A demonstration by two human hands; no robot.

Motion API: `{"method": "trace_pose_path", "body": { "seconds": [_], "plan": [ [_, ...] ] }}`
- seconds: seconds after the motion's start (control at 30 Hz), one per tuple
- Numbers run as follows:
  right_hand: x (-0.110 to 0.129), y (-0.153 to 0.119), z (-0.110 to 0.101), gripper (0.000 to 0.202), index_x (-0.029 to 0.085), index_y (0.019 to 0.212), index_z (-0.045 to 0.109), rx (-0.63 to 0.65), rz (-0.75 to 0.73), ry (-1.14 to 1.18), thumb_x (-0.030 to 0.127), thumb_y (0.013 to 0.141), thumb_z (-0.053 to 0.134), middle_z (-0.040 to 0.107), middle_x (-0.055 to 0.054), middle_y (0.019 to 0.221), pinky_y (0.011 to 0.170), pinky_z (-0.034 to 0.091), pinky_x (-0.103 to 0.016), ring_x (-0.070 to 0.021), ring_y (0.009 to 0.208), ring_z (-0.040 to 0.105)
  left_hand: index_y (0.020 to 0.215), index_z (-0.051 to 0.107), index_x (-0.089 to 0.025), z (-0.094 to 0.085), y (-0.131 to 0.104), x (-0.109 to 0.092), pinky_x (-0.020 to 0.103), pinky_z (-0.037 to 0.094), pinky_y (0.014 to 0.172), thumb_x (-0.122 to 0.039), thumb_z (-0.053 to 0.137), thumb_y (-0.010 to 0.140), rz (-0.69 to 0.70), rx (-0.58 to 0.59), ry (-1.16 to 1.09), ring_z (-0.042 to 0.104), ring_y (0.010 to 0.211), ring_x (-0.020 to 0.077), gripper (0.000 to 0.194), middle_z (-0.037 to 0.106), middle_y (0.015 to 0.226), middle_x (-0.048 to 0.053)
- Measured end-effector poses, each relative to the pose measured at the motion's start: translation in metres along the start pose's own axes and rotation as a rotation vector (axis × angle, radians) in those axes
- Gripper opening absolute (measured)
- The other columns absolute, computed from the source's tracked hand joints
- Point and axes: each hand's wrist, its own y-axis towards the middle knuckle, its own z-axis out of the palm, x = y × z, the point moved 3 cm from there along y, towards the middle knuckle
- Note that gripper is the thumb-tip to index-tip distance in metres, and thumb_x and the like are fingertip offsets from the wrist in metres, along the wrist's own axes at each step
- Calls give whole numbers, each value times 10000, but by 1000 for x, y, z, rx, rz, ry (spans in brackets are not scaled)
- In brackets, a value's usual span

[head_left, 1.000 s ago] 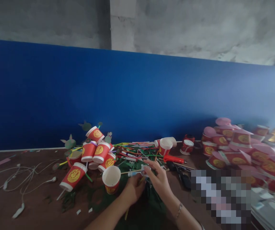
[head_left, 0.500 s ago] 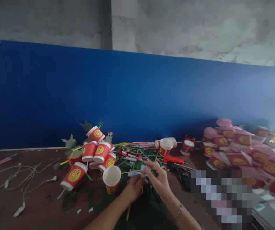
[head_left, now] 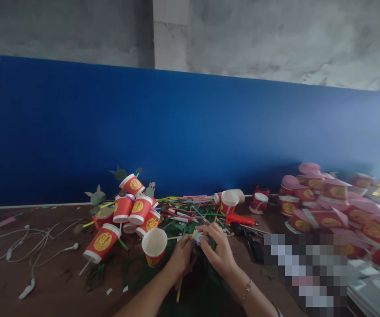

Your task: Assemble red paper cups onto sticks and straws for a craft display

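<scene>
Brown tabletop (head_left: pixel 61 304): white earphones (head_left: pixel 27 289), red cups (head_left: pixel 102 243), green scraps (head_left: pixel 95 276), probably paper.

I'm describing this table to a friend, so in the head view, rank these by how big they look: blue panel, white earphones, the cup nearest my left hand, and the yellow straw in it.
Largest to smallest:
1. Panel
2. Earphones, by their spread
3. Cup
4. Straw, partly hidden, judged by what shows

The left hand (head_left: pixel 180 256) hides part of a yellow stick (head_left: pixel 178 291); a pixelated patch (head_left: pixel 305 270) covers part of the surface (head_left: pixel 59 286).
</scene>
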Motion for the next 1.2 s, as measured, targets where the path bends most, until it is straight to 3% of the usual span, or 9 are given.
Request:
{"method": "trace_pose_path", "body": {
  "seconds": [0.03,0.1,0.17,0.27,0.67,0.87,0.97,1.07,1.2],
  "plan": [
    [1,0,0,230,215,976,670,10,-6,-23,219,800,522,541,-25,714,703,405,-333,-193,718,525,1122,544,-159,1,1,0,376,515,767,-348,526,875,11,-20,-2,601,916,196,311,590,1099,76],
    [1,0,1,235,216,982,663,25,-9,-58,213,806,507,546,-23,706,725,400,-348,-192,716,529,985,565,-149,2,2,1,268,493,602,-415,508,864,39,-67,-7,600,706,145,298,619,852,27],
    [1,0,1,237,217,988,654,31,-5,-81,206,807,503,554,-21,707,734,397,-352,-190,710,534,818,528,-170,2,2,0,195,351,424,-503,492,827,70,-102,-11,482,474,90,335,507,579,-49],
    [0,1,0,233,212,980,642,22,1,-84,187,796,503,584,-33,745,716,401,-336,-193,729,546,730,460,-199,1,0,-3,185,208,365,-574,509,756,92,-122,-11,344,370,65,379,366,461,-94],
    [-5,3,-1,204,202,940,630,-19,-12,-66,170,784,502,613,-23,739,708,406,-311,-198,754,572,784,436,-228,-1,-13,-9,169,219,330,-598,446,759,10,-99,-16,225,294,43,371,388,427,-111],
    [-9,1,0,221,207,962,626,-10,-14,-66,165,784,501,576,-11,698,716,403,-320,-196,740,557,802,434,-230,-2,-11,-14,152,187,295,-645,507,724,88,-89,-30,263,268,42,429,411,417,-119],
    [-10,1,0,233,209,965,625,-10,-22,-62,156,781,492,568,-15,706,708,403,-320,-195,735,548,787,444,-218,-3,-9,-16,159,257,278,-635,553,698,142,-50,-77,324,279,42,440,501,511,-96],
    [-9,1,-1,260,207,992,621,-4,-31,-69,155,777,483,559,-21,723,710,404,-330,-196,740,542,751,456,-205,-6,-8,-16,165,298,273,-627,586,678,178,-79,-119,350,297,39,448,499,547,-91],
    [-7,1,-3,274,200,1003,620,9,-54,-101,151,778,472,555,-27,747,729,402,-352,-197,753,540,745,466,-200,-5,-8,-15,150,248,266,-605,625,658,136,-66,-213,320,286,23,444,498,537,-97]
  ]
}}
